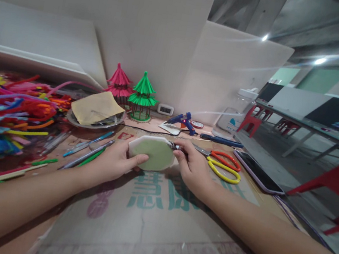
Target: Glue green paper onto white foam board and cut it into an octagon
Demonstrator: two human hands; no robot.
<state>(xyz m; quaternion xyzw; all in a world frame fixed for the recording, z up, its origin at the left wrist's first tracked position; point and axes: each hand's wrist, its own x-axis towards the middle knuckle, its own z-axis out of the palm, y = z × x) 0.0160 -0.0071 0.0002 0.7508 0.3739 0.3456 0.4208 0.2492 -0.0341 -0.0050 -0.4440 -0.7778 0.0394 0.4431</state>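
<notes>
Disc (156, 154), pale green, sits ctr; I see L hand (118, 159) gripping its 9 o'clock edge, R hand (194, 168) pinching small dark bit (173, 146), 2 o'clock; scissors (220, 162) at 3.

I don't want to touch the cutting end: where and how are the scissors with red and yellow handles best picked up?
Probably by the red and yellow handle loops of the scissors, approached from the right. The loops face right, while the grey metal blades point left, toward the right hand.
</notes>
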